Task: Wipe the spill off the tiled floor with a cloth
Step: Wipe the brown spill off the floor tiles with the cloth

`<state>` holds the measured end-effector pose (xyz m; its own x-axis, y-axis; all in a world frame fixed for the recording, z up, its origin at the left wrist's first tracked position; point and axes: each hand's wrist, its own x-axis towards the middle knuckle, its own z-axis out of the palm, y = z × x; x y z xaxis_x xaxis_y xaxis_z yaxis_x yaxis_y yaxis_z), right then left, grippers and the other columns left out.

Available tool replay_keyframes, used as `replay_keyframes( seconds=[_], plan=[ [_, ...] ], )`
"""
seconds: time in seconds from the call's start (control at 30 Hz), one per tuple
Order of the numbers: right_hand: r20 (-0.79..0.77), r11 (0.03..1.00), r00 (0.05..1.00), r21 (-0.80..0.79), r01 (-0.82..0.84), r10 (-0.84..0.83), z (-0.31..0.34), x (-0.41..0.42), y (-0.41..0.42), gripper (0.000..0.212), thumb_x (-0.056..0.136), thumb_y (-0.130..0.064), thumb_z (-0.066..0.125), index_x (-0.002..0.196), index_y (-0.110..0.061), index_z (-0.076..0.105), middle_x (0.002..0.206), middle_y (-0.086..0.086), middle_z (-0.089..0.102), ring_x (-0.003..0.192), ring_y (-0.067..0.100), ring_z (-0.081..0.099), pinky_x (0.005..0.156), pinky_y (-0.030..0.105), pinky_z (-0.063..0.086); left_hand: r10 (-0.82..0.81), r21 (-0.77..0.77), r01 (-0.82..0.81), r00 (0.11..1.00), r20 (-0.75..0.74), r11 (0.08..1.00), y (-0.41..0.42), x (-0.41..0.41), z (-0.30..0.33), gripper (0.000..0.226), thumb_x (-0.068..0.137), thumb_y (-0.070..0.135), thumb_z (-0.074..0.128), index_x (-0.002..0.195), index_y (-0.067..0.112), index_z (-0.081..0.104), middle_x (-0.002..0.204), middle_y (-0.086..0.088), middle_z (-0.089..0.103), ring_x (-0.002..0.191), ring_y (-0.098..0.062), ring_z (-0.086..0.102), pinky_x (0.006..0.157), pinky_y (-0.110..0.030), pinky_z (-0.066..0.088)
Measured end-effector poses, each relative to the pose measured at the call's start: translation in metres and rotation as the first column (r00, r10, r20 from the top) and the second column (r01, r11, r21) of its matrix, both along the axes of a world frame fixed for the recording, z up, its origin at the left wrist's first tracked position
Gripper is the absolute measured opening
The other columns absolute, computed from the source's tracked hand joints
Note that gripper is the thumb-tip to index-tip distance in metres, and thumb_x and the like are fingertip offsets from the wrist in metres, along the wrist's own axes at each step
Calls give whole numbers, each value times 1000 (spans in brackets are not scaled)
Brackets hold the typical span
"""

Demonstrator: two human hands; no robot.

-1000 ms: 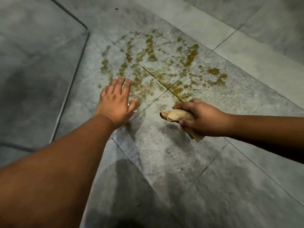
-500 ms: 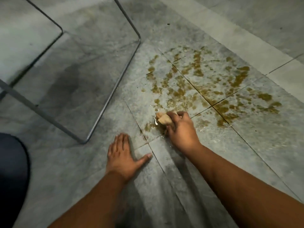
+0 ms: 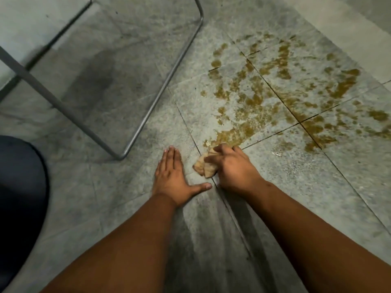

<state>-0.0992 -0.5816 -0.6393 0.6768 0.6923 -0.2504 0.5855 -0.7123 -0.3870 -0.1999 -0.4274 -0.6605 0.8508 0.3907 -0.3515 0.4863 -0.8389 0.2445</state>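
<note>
Down on the grey tiled floor (image 3: 275,208), the right hand (image 3: 234,168) curls its fingers over a crumpled beige cloth (image 3: 206,167) and presses it onto the tile, right at the near edge of the spill (image 3: 273,96). The cloth is bunched into a small wad; most of it pokes out on the left of the hand, beside a grout line that runs toward the viewer. Just to the left, the left hand (image 3: 172,176) lies flat on the floor, palm down, its fingers straight and close together and its thumb spread out toward the right hand, with the thumb tip close to the cloth but not touching it. It holds nothing. The spill is a yellow-brown liquid, smeared in streaks and blotches across several tiles beyond and to the right of the cloth, where it crosses the meeting point of the grout lines; a denser wet patch lies immediately ahead of the right hand's fingers. Both bare forearms reach in from the bottom edge. At upper left a grey metal tube frame (image 3: 169,75), bent at its corners, rests on the floor, well apart from the hands. A dark rounded shape (image 3: 19,187) fills the left edge; what it is I cannot tell.
</note>
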Motion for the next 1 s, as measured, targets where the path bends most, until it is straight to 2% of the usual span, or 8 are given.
replay_keyframes(
  seconds=[0.1, 0.17, 0.3, 0.47, 0.63, 0.77, 0.9, 1.0],
  plan=[
    [-21, 998, 998, -13, 64, -64, 7, 2, -13, 49, 83, -18, 59, 128, -36, 58, 136, -1, 42, 118, 28, 39, 100, 39, 38, -14, -3, 14, 999, -47, 1000, -1, 2, 1, 141, 56, 94, 47, 153, 11, -14, 160, -4, -23, 145, -18, -24, 120, -36, -9],
    [24, 992, 993, 54, 115, -116, 11, 4, 5, 45, 84, -17, 57, 125, -35, 59, 132, 1, 44, 118, 30, 41, 98, 41, 39, -26, -6, 25, 996, -86, 1000, -1, 5, 1, 141, 57, 93, 47, 152, 10, -16, 159, -7, -25, 145, -20, -25, 120, -38, -9],
    [94, 987, 985, 89, 137, -145, 5, 0, 48, 53, 88, -9, 49, 135, -33, 50, 138, 6, 39, 119, 35, 38, 100, 42, 36, -37, 2, 38, 990, -134, 999, -2, 9, 5, 140, 59, 90, 51, 152, 8, -14, 159, -10, -24, 145, -24, -24, 120, -41, -8],
    [83, 986, 985, 78, 147, -154, -12, -6, 33, 58, 84, -6, 50, 137, -31, 49, 142, 5, 37, 121, 34, 36, 102, 41, 34, -41, -15, 40, 991, -125, 999, 0, 7, 1, 141, 60, 90, 52, 151, 8, -17, 158, -10, -26, 144, -23, -27, 118, -41, -12],
    [10, 960, 969, 137, 243, -246, -8, -15, -14, 42, 82, -20, 57, 123, -28, 64, 126, 1, 48, 111, 27, 41, 91, 35, 38, -64, -33, 61, 992, -110, 998, 0, 3, 2, 140, 60, 93, 46, 149, 8, -23, 156, -10, -32, 142, -23, -31, 117, -41, -14],
    [-7, 953, 964, 145, 266, -267, 3, -14, -27, 38, 81, -24, 60, 118, -29, 67, 116, -1, 49, 108, 25, 43, 85, 29, 35, -73, -30, 71, 993, -91, 997, 0, 0, -1, 139, 61, 94, 42, 148, 10, -25, 155, -8, -34, 140, -21, -35, 117, -41, -16],
    [35, 907, 942, 286, 309, -332, 11, 1, 3, 50, 84, -12, 55, 133, -27, 57, 136, 9, 43, 122, 30, 39, 101, 34, 35, -75, -24, 73, 993, -89, 997, 0, 0, -3, 138, 60, 95, 40, 148, 11, -25, 154, -6, -35, 139, -19, -36, 117, -40, -16],
    [42, 932, 951, 217, 291, -306, 2, 11, 21, 56, 89, -3, 48, 139, -27, 50, 147, 10, 37, 129, 34, 34, 107, 39, 33, -69, -33, 66, 993, -100, 997, 1, 1, -3, 138, 59, 96, 39, 148, 13, -26, 154, -5, -37, 139, -18, -38, 117, -41, -16]
  ],
)
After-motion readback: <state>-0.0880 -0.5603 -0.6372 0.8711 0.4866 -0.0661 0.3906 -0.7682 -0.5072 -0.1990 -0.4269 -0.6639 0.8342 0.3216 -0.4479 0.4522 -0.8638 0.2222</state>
